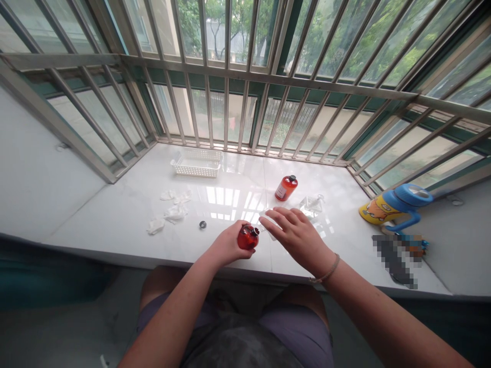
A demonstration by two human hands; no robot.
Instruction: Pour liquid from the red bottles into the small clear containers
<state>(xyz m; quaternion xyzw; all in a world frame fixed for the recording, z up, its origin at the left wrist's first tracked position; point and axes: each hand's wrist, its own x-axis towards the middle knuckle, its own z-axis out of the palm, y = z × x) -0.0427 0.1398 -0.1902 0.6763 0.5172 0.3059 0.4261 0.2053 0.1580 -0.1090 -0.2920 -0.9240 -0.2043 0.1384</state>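
My left hand (pixel 226 245) is closed around a small round red bottle (pixel 247 237) with its open neck pointing right, held just above the front edge of the white marble sill (pixel 115 220). My right hand (pixel 293 232) hovers beside the bottle's neck with fingers stretched out and nothing in them. Under its fingertips lies a small white piece (pixel 268 225) I cannot make out. A small dark cap (pixel 202 224) lies on the sill left of the bottle. A taller orange bottle (pixel 286 187) with a black cap stands farther back.
A white plastic basket (pixel 197 162) sits at the back by the window bars. Crumpled white tissues (pixel 169 212) lie at the left. A clear plastic wrapper (pixel 311 204) lies right of the orange bottle. A blue and yellow cup (pixel 395 204) lies at the right edge.
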